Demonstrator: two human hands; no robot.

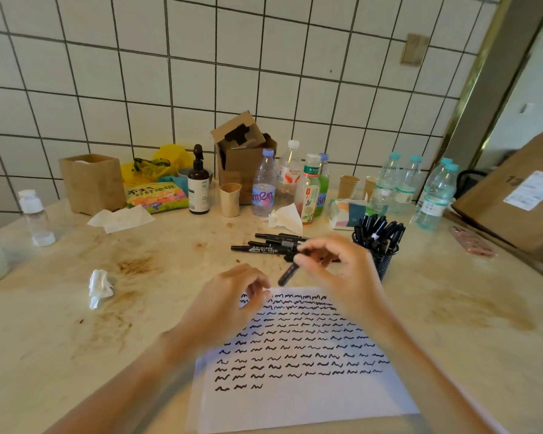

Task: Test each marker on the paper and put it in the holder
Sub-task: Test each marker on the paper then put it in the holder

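Marker: light, rigid, smooth barrel; I judge mid-barrel grip best. Right hand pinches it above paper; left hand curled, whether holding anything unclear.

Looks like a break corner or pantry in a workplace, not a tidy home. White wall tiles with dark lines behind a stained, pale stone counter. Lots of water bottles, paper cups, a snack bag, a tissue pack and cardboard boxes crowded along the wall. Crumpled tissues lying about.
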